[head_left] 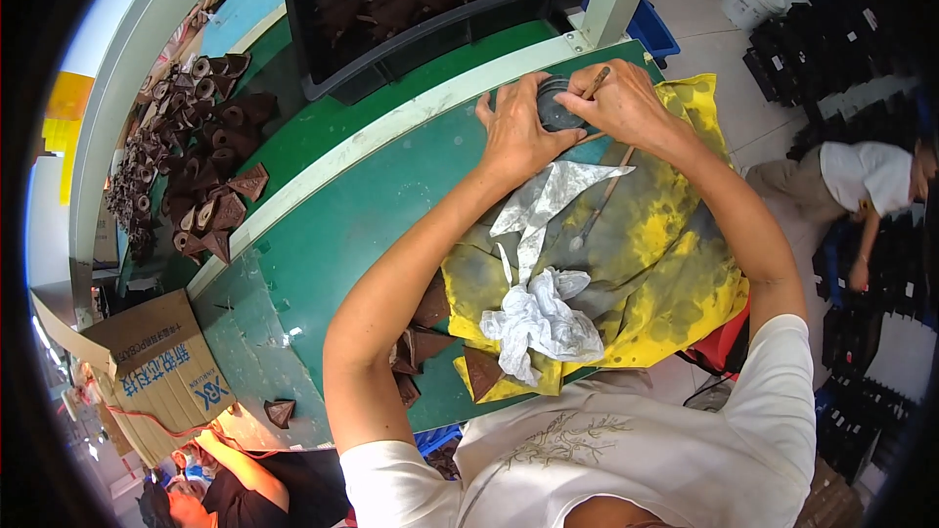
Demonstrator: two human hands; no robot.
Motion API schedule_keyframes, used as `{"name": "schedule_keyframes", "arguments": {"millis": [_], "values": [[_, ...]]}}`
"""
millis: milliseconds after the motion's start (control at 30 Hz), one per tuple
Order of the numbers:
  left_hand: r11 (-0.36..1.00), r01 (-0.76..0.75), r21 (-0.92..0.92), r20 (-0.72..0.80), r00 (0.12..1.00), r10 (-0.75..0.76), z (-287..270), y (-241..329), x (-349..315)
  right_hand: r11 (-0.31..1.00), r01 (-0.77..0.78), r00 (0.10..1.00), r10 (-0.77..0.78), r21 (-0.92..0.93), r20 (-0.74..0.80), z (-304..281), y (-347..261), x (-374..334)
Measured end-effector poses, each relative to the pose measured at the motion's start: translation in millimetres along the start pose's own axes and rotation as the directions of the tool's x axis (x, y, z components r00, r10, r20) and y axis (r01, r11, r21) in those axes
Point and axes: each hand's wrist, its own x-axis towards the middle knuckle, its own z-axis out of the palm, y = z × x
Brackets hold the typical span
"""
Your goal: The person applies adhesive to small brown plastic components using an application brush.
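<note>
At the far side of the green table (323, 284), my left hand (520, 137) curls its fingers around a dark round container (556, 108). My right hand (626, 106) pinches a thin brown wooden stick (595, 84), perhaps a brush handle; its lower end is hidden by the fingers at the container. Below my hands lies a yellow sheet (685, 284) with dark stains. On it rest a crumpled white cloth (543, 323), with a strip (558, 200) reaching up toward my hands, and a thin brush (608, 198).
Several brown pointed pieces (423, 344) lie by my left forearm. Many more brown pieces (210, 166) cover the shelf at left. A black bin (440, 34) of brown pieces stands beyond the rail. A cardboard box (161, 372) and two other people (866, 176) are nearby.
</note>
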Motion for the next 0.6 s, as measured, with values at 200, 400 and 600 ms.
{"name": "schedule_keyframes", "arguments": {"millis": [200,400,600], "values": [[1.0,0.012,-0.002,0.002,1.0,-0.012,-0.3,-2.9,-4.1,0.999,0.023,0.999,-0.021,0.042,-0.044,-6.9,-4.3,-0.8],[0.999,0.039,0.027,0.069,0.997,-0.04,-16.8,-1.6,-6.7,0.978,-0.046,0.999,0.05,0.202,-0.016,-17.5,-4.7,-9.5],[0.997,0.017,0.078,0.08,0.997,-0.023,-57.9,19.2,-21.2,0.973,0.167,0.972,-0.136,0.16,-0.192,-22.3,-6.3,-25.4]]}}
